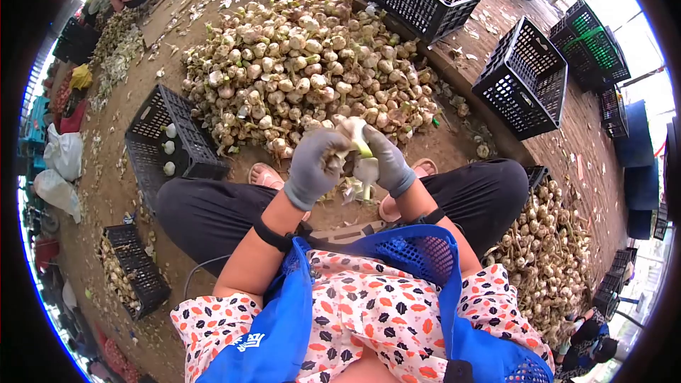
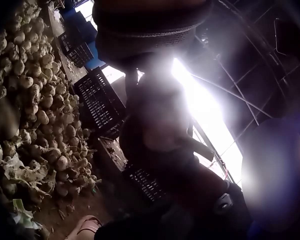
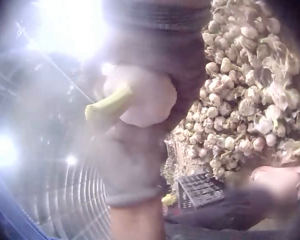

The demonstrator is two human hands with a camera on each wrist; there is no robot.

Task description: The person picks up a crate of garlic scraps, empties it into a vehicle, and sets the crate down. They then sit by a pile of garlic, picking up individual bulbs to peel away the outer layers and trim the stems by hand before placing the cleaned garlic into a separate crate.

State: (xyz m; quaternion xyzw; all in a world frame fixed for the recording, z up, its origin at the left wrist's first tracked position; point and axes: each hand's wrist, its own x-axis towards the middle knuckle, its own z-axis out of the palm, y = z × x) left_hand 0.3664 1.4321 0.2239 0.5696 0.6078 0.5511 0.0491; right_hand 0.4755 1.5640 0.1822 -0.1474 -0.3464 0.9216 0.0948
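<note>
A pale garlic bulb [image 3: 150, 102] with a cut green stem [image 3: 107, 109] shows between the two gloved hands in the right wrist view. My right hand [image 1: 386, 161], in a grey glove, grips the bulb, its thumb towards my left hand. Curled fingers of my left hand [image 1: 312, 164], gloved alike, pinch papery skin at the bulb's side. Below the hands, in the head view, loose pale skin [image 1: 350, 189] hangs down. Glare and shadow hide most of the left hand's fingers in its wrist view.
A large garlic heap [image 1: 305, 64] spreads ahead of my feet. At my left stands a black crate [image 1: 159, 149] holding a few white bulbs. Another crate [image 1: 521, 78] sits on the boards at right, with a second garlic heap [image 1: 546, 255] beside my right knee.
</note>
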